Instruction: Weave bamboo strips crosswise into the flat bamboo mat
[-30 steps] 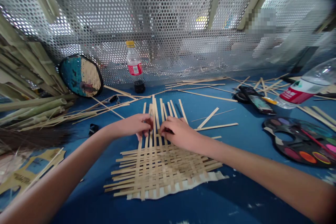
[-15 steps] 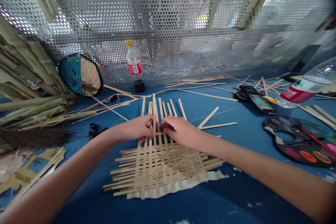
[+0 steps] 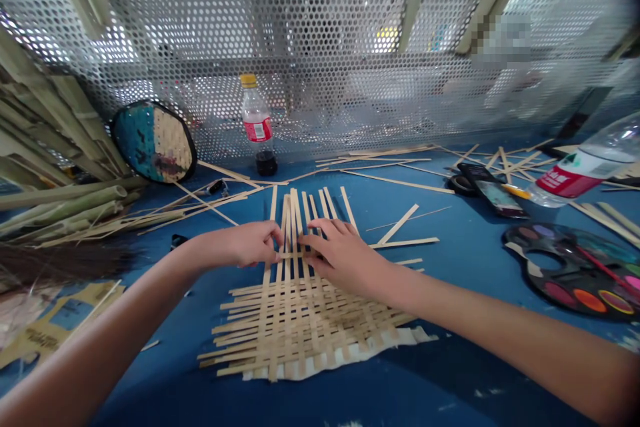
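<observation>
A half-woven mat of flat bamboo strips (image 3: 310, 320) lies on the blue table (image 3: 465, 293), over a white sheet (image 3: 350, 353). Its upright strips fan out loose at the far end. My left hand (image 3: 247, 245) is pinched at the mat's far left edge on the end of a crosswise bamboo strip (image 3: 407, 242). That strip runs through the uprights and sticks out to the right. My right hand (image 3: 345, 255) lies flat on the uprights beside it, fingers stretched out and pressing down.
A perforated metal wall (image 3: 325, 47) closes the back. An upright water bottle (image 3: 257, 121), a woven fan (image 3: 153, 142) and bamboo poles (image 3: 60, 203) stand behind and left. At right are a paint palette (image 3: 575, 270), a phone (image 3: 493, 197) and a lying bottle (image 3: 585, 170). Loose strips are scattered around.
The crosswise strip has slid left through the uprights; its free right end is shorter. My right hand went from a pinch to lying flat. The uprights are bunched closer together.
</observation>
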Available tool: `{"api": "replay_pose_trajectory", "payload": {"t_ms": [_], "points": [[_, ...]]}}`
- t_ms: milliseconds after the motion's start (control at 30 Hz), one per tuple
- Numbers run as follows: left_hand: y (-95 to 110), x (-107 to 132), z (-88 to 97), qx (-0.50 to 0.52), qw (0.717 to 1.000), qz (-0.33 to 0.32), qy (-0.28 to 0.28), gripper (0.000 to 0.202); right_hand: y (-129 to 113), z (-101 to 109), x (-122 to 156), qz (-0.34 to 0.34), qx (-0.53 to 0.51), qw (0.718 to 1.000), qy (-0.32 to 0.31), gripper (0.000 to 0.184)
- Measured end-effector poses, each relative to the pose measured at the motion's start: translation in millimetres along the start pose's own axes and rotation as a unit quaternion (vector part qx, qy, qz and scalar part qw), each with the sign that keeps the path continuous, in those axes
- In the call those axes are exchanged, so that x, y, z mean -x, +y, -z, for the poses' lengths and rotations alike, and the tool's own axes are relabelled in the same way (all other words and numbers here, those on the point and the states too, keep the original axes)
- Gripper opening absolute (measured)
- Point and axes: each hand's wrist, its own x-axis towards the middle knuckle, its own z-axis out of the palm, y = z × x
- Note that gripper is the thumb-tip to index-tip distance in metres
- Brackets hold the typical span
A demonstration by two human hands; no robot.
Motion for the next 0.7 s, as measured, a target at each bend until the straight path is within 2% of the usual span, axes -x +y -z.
{"api": "replay_pose_trajectory", "payload": {"t_ms": [133, 233, 333, 433, 533, 700], "points": [[8.7, 1.2, 0.9, -0.020, 0.998, 0.056, 0.027, 0.040, -2.8, 3.8, -1.4, 0.012, 0.043, 0.999, -0.001, 0.025], [9.5, -2.0, 0.5, 0.009, 0.997, 0.067, 0.034, 0.039, -3.1, 3.5, -1.9, 0.018, 0.053, 0.998, -0.001, 0.022], [6.3, -5.7, -1.0, 0.090, 0.994, 0.054, 0.042, 0.039, -1.9, 0.9, -1.7, 0.008, 0.040, 0.999, -0.008, 0.019], [1.6, -7.9, -1.2, 0.204, 0.978, 0.017, 0.052, 0.033, 0.6, -1.6, -2.5, 0.000, 0.000, 1.000, -0.010, 0.017], [-2.4, -7.5, 1.7, 0.249, 0.968, -0.015, 0.017, 0.038, 3.0, -2.9, -3.9, -0.012, -0.036, 0.999, -0.007, 0.015], [-9.7, -4.0, 10.1, 0.216, 0.972, -0.044, -0.078, 0.037, 2.5, -1.5, -4.4, -0.031, -0.058, 0.998, -0.008, 0.015]]}}
